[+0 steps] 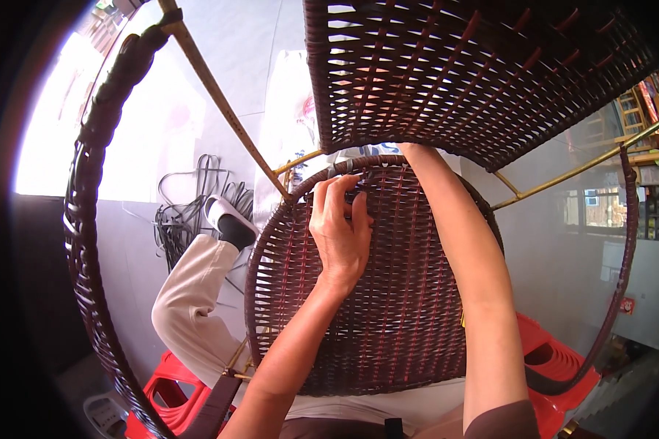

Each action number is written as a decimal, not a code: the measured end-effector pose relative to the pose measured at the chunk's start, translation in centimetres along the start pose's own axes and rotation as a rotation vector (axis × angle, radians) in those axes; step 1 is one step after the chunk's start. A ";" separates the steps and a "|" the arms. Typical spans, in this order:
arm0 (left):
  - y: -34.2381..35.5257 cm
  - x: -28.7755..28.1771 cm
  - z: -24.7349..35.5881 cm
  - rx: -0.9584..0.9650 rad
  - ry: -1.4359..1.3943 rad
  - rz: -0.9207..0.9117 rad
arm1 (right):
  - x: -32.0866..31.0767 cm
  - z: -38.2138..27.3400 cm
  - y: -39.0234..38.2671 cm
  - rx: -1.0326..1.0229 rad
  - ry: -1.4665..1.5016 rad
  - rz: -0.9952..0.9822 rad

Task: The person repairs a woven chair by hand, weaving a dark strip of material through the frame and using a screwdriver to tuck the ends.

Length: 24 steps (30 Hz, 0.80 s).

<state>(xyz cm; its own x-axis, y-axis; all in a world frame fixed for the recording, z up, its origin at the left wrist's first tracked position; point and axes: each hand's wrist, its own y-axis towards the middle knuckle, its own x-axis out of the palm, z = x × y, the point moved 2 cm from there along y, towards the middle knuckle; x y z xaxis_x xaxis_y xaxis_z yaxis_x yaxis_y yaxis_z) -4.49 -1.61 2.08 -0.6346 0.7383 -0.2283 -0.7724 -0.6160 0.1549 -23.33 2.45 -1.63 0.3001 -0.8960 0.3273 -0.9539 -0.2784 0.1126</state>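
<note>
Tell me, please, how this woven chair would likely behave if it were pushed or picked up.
The woven chair would likely hold its shape, since gold-coloured rods brace it. It may be light for its size, as its weave is full of gaps.

Open room lies over the woven seat [399, 285] between the forearms [483, 293]; the backrest [447, 80] blocks the far side, a gold-coloured bar [227, 102] the far left.
</note>
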 end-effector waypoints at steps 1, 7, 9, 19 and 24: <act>-0.1 0.0 0.0 -0.002 0.000 0.000 | -0.2 0.2 0.2 -0.034 -0.141 -0.019; -0.2 0.4 0.2 -0.018 -0.001 -0.022 | -2.3 3.0 1.8 -0.206 -0.312 -0.053; -0.1 0.1 0.2 -0.008 -0.008 -0.004 | -1.5 2.6 1.2 0.008 0.118 -0.030; 0.6 -1.6 2.0 0.372 0.247 0.177 | 0.8 -0.4 0.2 0.045 0.478 -0.049; 2.7 -0.2 2.1 0.358 0.520 -0.104 | -0.3 0.7 0.9 -0.060 -0.077 -0.069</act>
<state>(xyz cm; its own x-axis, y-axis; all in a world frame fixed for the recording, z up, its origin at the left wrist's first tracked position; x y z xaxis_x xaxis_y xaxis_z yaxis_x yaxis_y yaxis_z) -6.53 -2.87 4.62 -0.5299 0.5043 -0.6818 -0.8471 -0.3525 0.3977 -24.32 2.27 -2.26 0.3610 -0.9000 0.2444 -0.9280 -0.3209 0.1893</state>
